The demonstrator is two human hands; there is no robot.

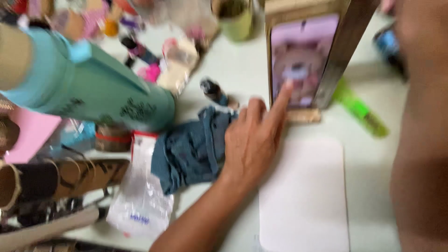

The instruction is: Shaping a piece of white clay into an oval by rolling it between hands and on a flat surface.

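The view is motion-blurred. My left hand point(254, 140) reaches in from the bottom with its index finger stretched out, and the fingertip touches the pink screen of a phone point(298, 60). The phone stands upright in a wooden stand point(345, 42). The other fingers are loosely curled and hold nothing. Just left of the hand lies a small blue denim garment point(191, 151). A white rectangular board point(303, 200) lies flat below the stand. My right forearm point(420, 140) fills the right edge, very close and blurred. Its hand is out of frame.
A large teal bottle point(93, 88) lies across the left. A clear plastic bag point(140, 200) and brown rolls point(60, 177) sit at lower left. A green marker-like stick point(361, 109) lies right of the stand. A green cup point(235, 18) and small colourful doll pieces point(154, 56) crowd the back.
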